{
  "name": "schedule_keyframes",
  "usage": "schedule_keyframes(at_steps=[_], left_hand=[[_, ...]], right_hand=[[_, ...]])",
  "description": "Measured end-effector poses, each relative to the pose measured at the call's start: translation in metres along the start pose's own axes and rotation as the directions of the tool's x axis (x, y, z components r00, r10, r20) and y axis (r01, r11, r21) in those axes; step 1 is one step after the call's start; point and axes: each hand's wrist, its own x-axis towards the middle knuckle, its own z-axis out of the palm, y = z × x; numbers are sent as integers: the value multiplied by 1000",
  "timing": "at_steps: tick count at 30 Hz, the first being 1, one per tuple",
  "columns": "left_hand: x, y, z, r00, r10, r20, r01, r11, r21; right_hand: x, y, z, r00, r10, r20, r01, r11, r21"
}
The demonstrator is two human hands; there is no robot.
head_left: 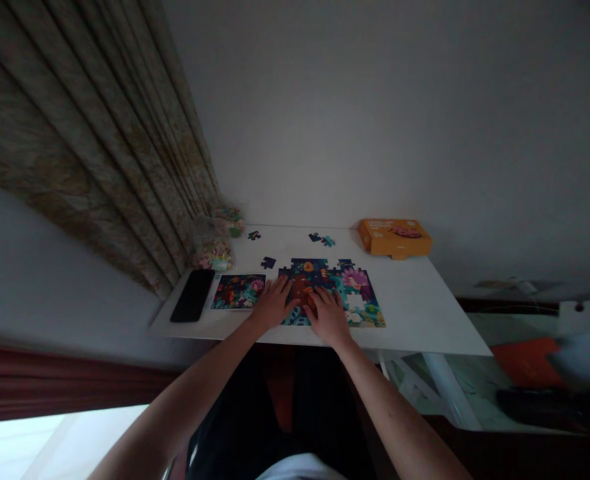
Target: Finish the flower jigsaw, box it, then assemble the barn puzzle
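A partly assembled jigsaw puzzle (357, 280) with dark blue, purple and teal areas lies flat near the table's front edge. A white gap shows in its right part, and its top edge is uneven. My left hand (273, 303) rests flat on its left side, fingers spread forward. On the middle lies my right hand (329, 317), fingers stretched out and palm down. The surface beneath both hands is hidden. Left of my left hand is a printed picture sheet (232, 292) with similar colours. Loose puzzle pieces (268, 263) lie beyond the puzzle, some near the back edge (328, 241).
A black phone (193, 295) lies at the white table's (425, 320) left end. Behind it stand clear bags of small pieces (215, 253) beside the curtain (125, 133). An orange box (395, 238) sits at the back right, against the wall (365, 120).
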Motion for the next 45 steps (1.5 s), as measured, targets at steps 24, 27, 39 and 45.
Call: schedule_keyframes(at_steps=[24,27,39,45], left_hand=[[-9,10,-7,994,-48,-96,32,987,-159],[-9,9,-6,995,-46,-86,31,986,-167],[-8,10,-8,998,-55,-23,52,990,-134],[-8,8,-4,998,-45,-38,40,990,-132]], right_hand=[[197,-75,43,941,89,325,-88,996,-19],[204,-72,50,931,135,340,-157,987,35],[220,-5,29,980,-68,188,-68,771,633],[213,20,18,958,-37,284,-160,755,635]])
